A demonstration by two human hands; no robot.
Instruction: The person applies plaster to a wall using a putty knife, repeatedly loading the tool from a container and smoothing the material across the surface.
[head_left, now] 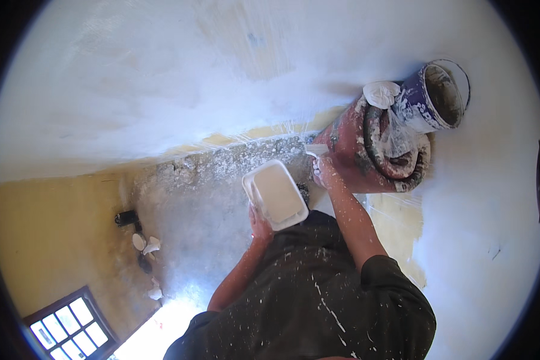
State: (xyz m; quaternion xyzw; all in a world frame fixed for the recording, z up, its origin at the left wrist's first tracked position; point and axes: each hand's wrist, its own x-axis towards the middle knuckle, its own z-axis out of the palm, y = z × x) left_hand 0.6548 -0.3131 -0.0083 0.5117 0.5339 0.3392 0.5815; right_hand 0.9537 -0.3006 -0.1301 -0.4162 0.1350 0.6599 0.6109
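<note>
My left hand (260,224) grips the near left edge of a white rectangular plastic tub (246,182), which holds a smooth cream-coloured paste (278,191). The tub is held in front of my body, tilted so that its inside shows. To its right, my right hand (321,171) is closed round the handle of a putty knife (318,149). The wide pale blade points away from me, beside the rolled carpet (346,144) and apart from the tub. My fingers mostly hide the knife's handle. White specks dot my right forearm.
On the carpet roll rest a dark blue bucket (415,107) with white smears, a crumpled clear plastic bag (399,137) and a white bundle (381,94). A partly whitened wall (162,78) rises ahead. White crumbs litter the floor edge (204,162). Small objects (139,241) lie by the left wall.
</note>
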